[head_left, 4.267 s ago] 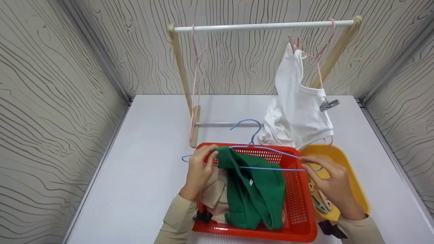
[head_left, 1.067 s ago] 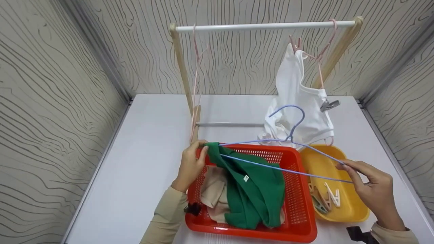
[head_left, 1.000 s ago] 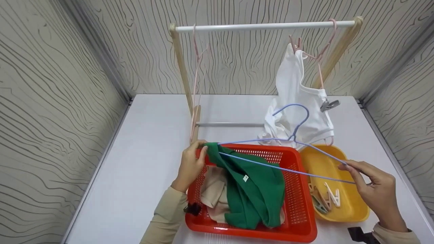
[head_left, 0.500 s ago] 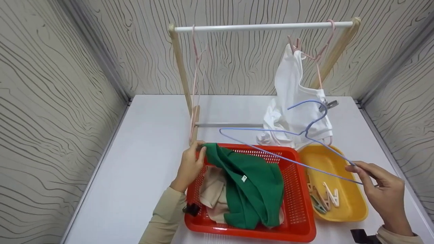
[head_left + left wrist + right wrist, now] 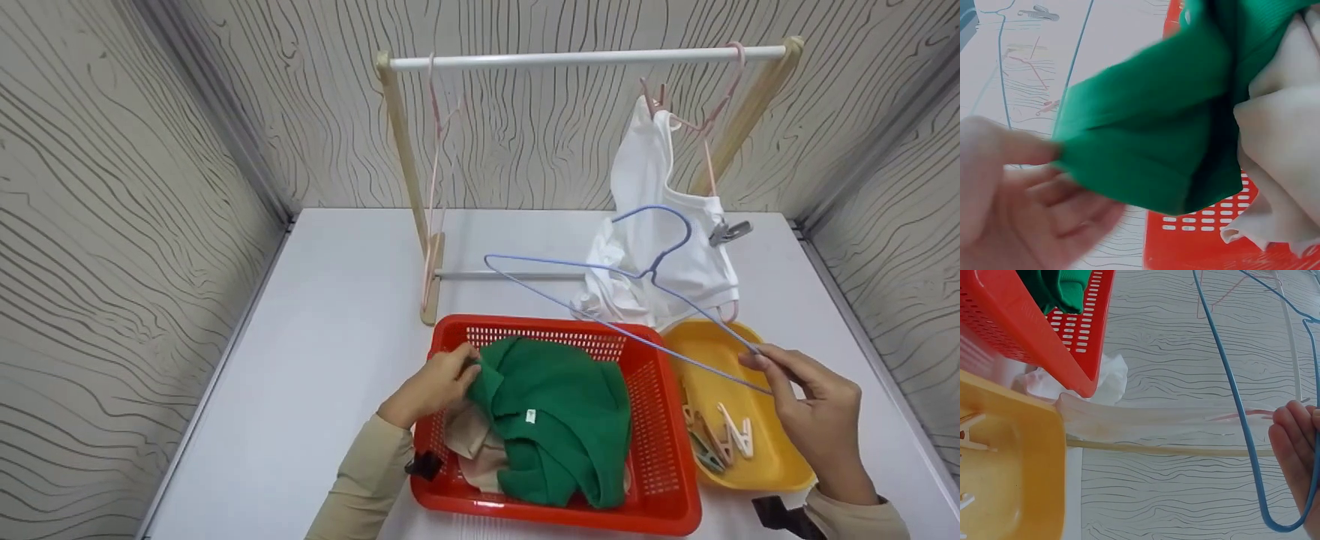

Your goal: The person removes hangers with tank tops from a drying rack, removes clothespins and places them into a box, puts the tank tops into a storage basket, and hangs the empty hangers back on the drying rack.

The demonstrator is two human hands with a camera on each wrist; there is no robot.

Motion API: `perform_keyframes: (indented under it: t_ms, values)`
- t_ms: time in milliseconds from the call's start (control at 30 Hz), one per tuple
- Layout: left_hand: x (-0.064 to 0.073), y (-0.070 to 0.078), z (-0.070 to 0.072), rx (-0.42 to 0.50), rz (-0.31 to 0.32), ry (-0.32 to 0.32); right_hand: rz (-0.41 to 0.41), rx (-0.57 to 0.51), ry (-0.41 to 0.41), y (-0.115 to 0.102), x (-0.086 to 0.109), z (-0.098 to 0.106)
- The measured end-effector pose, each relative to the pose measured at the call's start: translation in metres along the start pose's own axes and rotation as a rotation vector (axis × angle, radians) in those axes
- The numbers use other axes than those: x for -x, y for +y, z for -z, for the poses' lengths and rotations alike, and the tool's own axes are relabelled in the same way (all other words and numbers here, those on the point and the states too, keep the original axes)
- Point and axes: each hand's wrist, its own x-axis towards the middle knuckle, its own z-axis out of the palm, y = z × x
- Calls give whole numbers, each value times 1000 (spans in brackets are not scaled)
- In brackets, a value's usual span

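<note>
My left hand (image 5: pixel 439 382) pinches a corner of a green garment (image 5: pixel 562 390) between thumb and fingers, as the left wrist view shows close up. The garment, with a small white tag, lies bunched in the red basket (image 5: pixel 679 487) over beige cloth (image 5: pixel 480 457). On the right, my right hand (image 5: pixel 814 405) pinches one end of a blue hanger (image 5: pixel 555 262), which slants up and left above the basket's back edge. Nothing hangs on the hanger, and its hook overlaps the white garment behind it. In the right wrist view, the hanger's rounded end (image 5: pixel 1280 526) sits beside the fingers.
A rack with a white bar (image 5: pixel 585 58) stands behind. A bare pink hanger (image 5: pixel 433 172) hangs at its left, and a white garment (image 5: pixel 652 172) hangs at its right with a grey clip (image 5: pixel 729 232). The yellow tub (image 5: pixel 780 457) holds several clothespins (image 5: pixel 724 439).
The blue hanger has come out of the green garment, shifting right, then up and slightly back left. My left hand has lowered the garment's corner into the basket.
</note>
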Motion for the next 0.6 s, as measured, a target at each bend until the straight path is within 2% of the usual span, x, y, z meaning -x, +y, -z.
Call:
perform_keyframes:
  t_ms: [100,233,367,467,600]
  values:
    - [3,0,-2,-13,88,-131,-6,-17,5,-1,-1,-6]
    - [6,1,-5,-23,179,-206,1,-31,16,-2,-3,-13]
    - [6,2,-6,-44,203,-209,24,32,14,-4,-5,-21]
    - [4,2,-6,-48,179,-188,49,89,11,-8,-8,-26]
    - [1,3,-6,-36,113,-138,65,163,0,-15,-12,-33]
